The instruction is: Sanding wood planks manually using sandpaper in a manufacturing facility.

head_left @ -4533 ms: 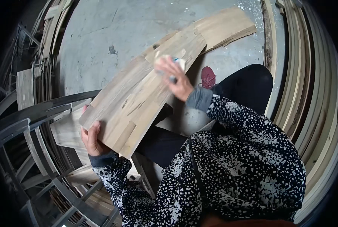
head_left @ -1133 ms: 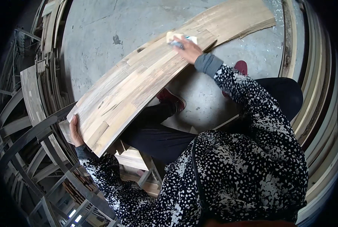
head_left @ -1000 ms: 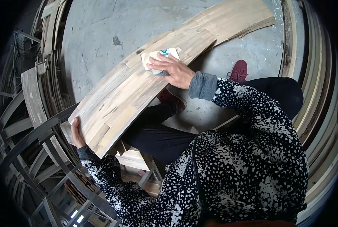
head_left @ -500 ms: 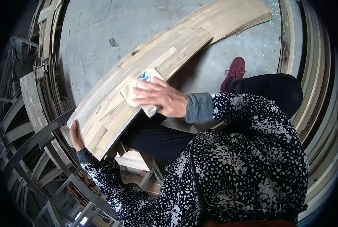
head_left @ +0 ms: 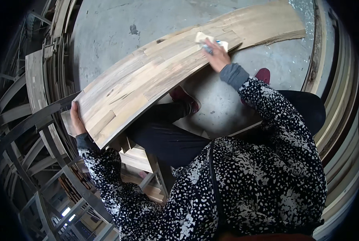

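A long board (head_left: 135, 80) of pale wood strips slants from the lower left to the upper right. My left hand (head_left: 78, 119) grips its near left end, thumb along the edge and the other fingers out of sight beneath. Toward the board's far end, my right hand (head_left: 218, 57) presses a creased cream sheet of sandpaper (head_left: 204, 38) with blue print on its back against the top face. That hand is slightly blurred, its fingers bent over the sheet.
Another pale plank (head_left: 271, 24) lies beyond the board's far end on the concrete floor (head_left: 171, 16). Stacked wood strips (head_left: 340, 116) line the right side. At left stand metal frames (head_left: 47, 124) and leaning timber. My legs (head_left: 167, 136) are under and beside the board.
My right hand has slid the sandpaper up and to the right, toward the board's far end. My left hand still holds the near end, which appears slightly higher in view.
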`<control>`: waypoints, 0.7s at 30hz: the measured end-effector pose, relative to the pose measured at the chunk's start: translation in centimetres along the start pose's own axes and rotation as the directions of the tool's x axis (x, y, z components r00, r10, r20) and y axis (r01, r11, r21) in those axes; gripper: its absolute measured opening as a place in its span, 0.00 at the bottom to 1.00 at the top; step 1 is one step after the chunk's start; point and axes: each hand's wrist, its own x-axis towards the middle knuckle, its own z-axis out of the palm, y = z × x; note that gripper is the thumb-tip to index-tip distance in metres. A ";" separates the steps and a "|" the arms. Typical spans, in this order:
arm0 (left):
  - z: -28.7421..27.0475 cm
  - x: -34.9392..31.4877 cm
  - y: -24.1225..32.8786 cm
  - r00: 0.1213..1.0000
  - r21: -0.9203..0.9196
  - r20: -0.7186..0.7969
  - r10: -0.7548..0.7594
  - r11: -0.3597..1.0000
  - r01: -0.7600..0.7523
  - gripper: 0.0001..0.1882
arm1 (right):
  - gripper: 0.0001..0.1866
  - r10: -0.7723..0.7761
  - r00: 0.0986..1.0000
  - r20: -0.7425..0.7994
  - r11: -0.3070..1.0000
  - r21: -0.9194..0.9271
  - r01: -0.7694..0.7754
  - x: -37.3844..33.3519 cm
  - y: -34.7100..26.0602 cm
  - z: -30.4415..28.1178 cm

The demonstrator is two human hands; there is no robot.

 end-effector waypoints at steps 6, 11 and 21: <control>1.6 -2.2 0.3 0.992 -0.064 0.118 -0.031 0.997 0.039 0.22 | 0.21 -0.628 0.774 0.077 0.768 0.223 0.601 -6.5 -13.3 -1.1; 3.4 -4.0 2.2 0.961 0.147 0.208 0.181 0.966 -0.214 0.23 | 0.21 -0.454 0.872 -0.181 0.878 0.079 0.473 -1.8 -2.3 -1.8; 15.8 -17.7 10.5 0.411 0.051 0.644 0.646 0.499 -0.865 0.30 | 0.24 0.101 0.938 -0.331 0.840 0.534 0.098 -3.4 -9.1 -17.5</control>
